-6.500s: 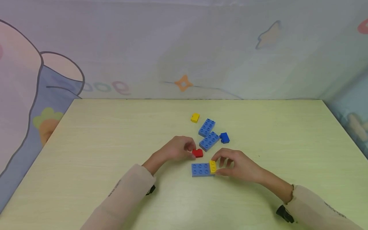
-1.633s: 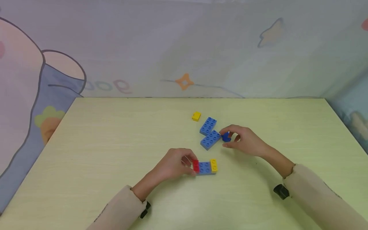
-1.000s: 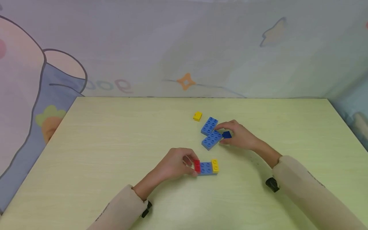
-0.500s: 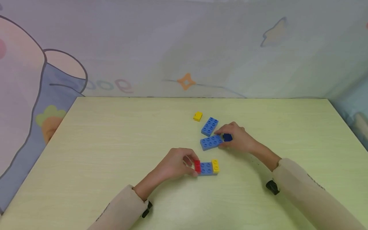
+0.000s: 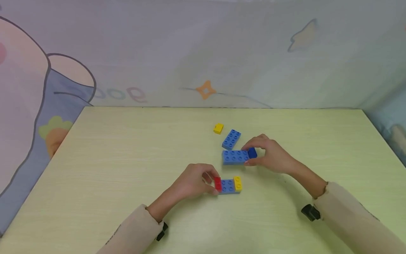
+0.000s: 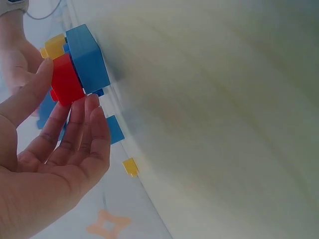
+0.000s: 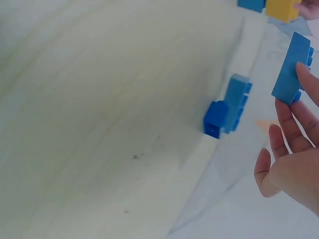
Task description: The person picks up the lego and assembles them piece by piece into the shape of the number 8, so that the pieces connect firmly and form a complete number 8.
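Newly turned: oblong light-blue plastic brick [image 5: 233, 158] your right hand [image 5: 273, 154] pinched; your left hand [image 5: 191, 181] pinched two-stud red plastic block [image 5: 217, 184].

A red brick [image 6: 68, 80] is pinched between the thumb and fingers of the left hand [image 6: 55, 167] and is seated on a blue brick [image 6: 89, 59], on which a yellow brick [image 6: 55, 47] is also mounted. Behind, the right hand [image 6: 21, 67] and a second blue brick [image 6: 46, 106] are partly hidden. Farther off, a third blue brick [image 6: 116, 129] and a small yellow brick [image 6: 130, 167] are seen.
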A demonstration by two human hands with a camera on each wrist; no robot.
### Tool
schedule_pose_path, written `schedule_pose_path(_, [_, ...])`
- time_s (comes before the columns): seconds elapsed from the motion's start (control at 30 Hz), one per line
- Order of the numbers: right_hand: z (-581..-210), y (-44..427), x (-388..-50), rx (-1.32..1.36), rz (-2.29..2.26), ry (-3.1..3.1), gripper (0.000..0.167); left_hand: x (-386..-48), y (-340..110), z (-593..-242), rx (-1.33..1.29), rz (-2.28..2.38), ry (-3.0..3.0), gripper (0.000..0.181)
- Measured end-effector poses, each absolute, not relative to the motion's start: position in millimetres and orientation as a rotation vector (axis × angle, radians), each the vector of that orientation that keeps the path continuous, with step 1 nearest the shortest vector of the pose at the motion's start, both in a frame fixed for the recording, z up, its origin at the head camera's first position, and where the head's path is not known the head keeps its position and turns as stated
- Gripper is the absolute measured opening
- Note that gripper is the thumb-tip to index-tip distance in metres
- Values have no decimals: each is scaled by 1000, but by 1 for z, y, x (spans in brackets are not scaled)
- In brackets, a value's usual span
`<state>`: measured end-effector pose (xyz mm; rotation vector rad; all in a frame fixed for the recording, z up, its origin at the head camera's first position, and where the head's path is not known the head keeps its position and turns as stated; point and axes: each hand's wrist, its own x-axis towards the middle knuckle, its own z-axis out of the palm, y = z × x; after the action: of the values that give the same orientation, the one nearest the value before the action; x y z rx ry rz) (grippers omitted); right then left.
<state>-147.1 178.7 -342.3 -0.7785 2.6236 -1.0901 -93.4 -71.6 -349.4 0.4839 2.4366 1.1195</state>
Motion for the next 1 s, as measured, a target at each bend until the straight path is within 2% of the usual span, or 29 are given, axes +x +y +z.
schedule_pose_path(0.2, [-331,174,-125,-859,-1142,2549,31,-94,-72,-349,493,1117,2439,29])
schedule_pose_path(0.43, [-334,167,-105,-950,-1143,2521,29,-94,-72,-350,517,1129,2442,30])
schedule_pose_path(1.0, [-346,163,-98,-1015,-1134,2587,29,-92,-73,-343,558,1106,2454,39])
